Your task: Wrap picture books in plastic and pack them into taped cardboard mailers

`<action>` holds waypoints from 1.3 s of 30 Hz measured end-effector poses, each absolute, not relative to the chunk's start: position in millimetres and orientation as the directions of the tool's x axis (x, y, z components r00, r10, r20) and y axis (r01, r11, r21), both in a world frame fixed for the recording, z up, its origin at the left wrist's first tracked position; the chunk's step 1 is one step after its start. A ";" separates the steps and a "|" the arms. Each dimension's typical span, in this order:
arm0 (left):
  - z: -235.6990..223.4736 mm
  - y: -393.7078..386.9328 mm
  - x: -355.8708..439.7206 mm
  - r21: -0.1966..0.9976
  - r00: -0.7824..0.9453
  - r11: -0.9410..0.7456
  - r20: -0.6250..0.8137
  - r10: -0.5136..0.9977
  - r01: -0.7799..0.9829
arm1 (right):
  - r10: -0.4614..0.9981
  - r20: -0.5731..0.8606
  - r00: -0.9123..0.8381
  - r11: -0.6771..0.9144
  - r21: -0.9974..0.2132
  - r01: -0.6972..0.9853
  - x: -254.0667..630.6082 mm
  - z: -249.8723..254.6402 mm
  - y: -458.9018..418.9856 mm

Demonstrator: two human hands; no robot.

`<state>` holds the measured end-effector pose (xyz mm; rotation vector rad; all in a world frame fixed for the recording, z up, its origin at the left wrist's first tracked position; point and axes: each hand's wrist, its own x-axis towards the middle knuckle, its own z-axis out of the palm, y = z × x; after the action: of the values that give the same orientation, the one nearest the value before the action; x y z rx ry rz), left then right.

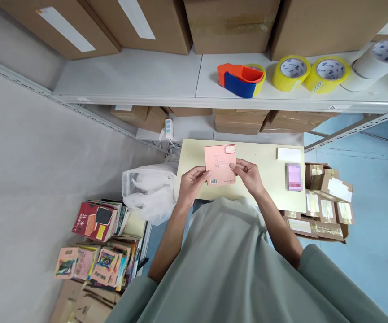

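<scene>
Between my two hands is a thin pink book, held upright above a pale yellow table. Its facing side carries small print, a red-framed label at the top right and a barcode at the lower left. My left hand pinches the lower left edge with the thumb in front. On the right edge, my right hand grips the book, thumb over the front; the fingers behind it are partly hidden. To the right on the table lie a white stack of paper and a blurred pink-purple item.
A shelf ahead bears cardboard boxes, an orange-and-blue tape dispenser, yellow tape rolls and white rolls. White plastic bags and stacked books are at left. Small taped parcels fill a carton at right.
</scene>
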<state>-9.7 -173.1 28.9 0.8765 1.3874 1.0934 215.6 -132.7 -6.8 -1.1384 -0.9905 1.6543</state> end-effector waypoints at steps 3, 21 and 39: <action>21.4 -171.1 -6.8 0.961 -0.180 0.275 -0.276 0.944 -0.027 | 0.957 -0.276 -0.089 -0.288 -0.941 -0.176 211.7 -20.2 -128.7; -22.7 -173.7 14.1 0.928 -0.303 0.133 -0.023 0.953 0.347 | 0.940 -0.258 -0.222 -0.288 -0.951 -0.113 193.1 -30.9 -133.0; 33.8 -169.5 -39.7 0.989 -0.174 0.093 -0.072 0.982 0.111 | 0.971 -0.112 -0.213 -0.148 -0.975 -0.164 196.2 1.2 -120.7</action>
<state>-39.7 -169.5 33.8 1.1478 1.4618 1.2116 196.2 -120.7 1.2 -1.0636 -1.1528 1.5366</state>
